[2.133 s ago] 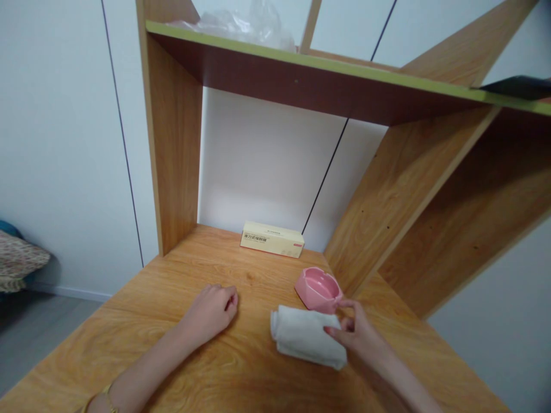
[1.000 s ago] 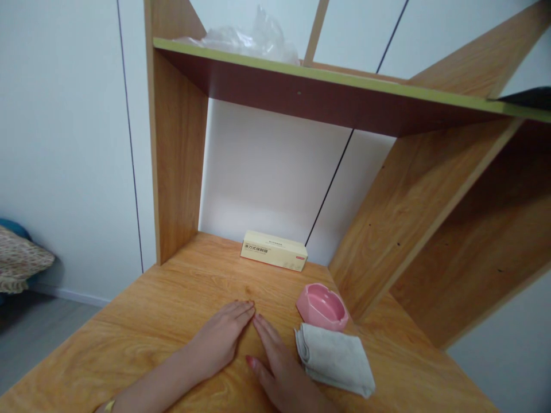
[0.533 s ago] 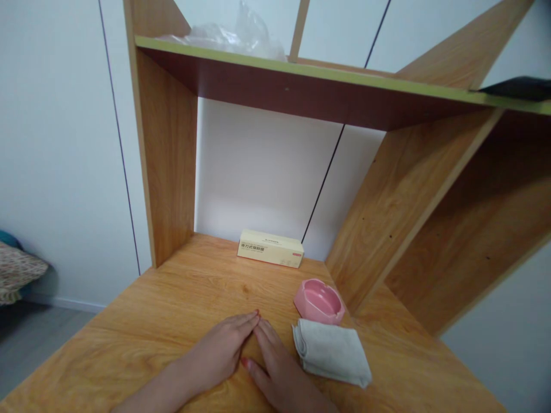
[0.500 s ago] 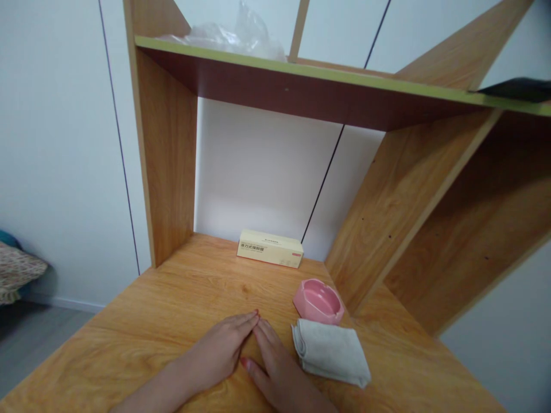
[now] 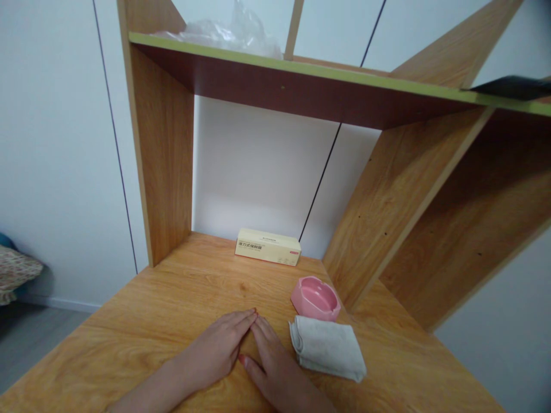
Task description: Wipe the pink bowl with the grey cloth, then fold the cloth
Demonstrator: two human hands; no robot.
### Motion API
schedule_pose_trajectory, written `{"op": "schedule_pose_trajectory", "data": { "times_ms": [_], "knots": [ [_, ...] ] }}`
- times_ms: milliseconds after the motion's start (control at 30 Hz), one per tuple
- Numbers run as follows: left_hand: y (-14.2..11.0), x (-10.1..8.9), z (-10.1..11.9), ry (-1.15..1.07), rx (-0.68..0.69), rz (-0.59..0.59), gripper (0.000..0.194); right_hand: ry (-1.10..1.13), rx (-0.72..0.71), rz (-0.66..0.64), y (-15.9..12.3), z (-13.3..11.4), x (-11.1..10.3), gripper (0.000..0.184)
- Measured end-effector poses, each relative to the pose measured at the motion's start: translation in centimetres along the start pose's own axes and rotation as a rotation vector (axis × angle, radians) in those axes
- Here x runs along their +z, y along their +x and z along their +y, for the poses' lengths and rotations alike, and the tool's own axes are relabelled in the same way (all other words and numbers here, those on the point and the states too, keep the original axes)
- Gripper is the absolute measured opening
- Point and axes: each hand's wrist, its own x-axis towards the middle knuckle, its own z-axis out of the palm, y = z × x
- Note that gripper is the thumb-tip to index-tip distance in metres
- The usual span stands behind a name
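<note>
My left hand (image 5: 217, 346) lies flat and open on the wooden desk (image 5: 142, 321), fingers stretched forward, holding nothing. My right hand (image 5: 278, 373) also rests flat and open beside it, and the fingertips of the two hands meet. Just right of my right hand lies a folded white cloth (image 5: 328, 348), apart from the fingers. A pink ashtray-like dish (image 5: 315, 297) stands behind the cloth, touching or nearly touching it.
A cream box (image 5: 267, 247) lies at the back of the desk against the wall. A shelf (image 5: 301, 66) overhangs the desk, with crumpled clear plastic (image 5: 232, 31) on top. Wooden uprights (image 5: 161, 155) stand left and slant right. A patterned cushion (image 5: 15, 272) lies far left.
My right hand let go of the cloth and moved left to lie flat beside my left hand, which uncurled. The cloth now lies folded right of the hands. Since half a second ago, almost nothing moved.
</note>
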Motion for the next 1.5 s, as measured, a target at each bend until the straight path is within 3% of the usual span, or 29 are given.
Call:
{"op": "schedule_pose_trajectory", "data": {
  "times_ms": [433,667,867,1100,1300,1500],
  "knots": [
    [0.0,-0.4,0.3,0.021,-0.013,-0.030,0.065,-0.016,0.013,-0.026,0.0,-0.5,-0.4,0.060],
    [0.1,-0.3,0.2,0.011,-0.014,-0.038,0.066,-0.026,-0.020,0.024,0.0,-0.2,0.1,0.060],
    [0.0,0.0,0.0,0.028,-0.022,-0.041,0.065,-0.045,-0.043,-0.026,0.4,-0.3,-0.2,0.062],
    [-0.1,0.3,-0.3,0.049,-0.005,-0.006,0.069,-0.051,-0.100,-0.044,0.9,0.6,0.1,0.065],
    [0.0,0.4,-0.3,0.055,-0.045,-0.046,0.071,-0.086,-0.112,-0.094,1.3,0.8,0.0,0.066],
    [0.0,0.6,-0.6,0.085,-0.018,-0.015,0.074,-0.070,-0.146,-0.053,1.5,1.3,0.3,0.065]
  ]
}}
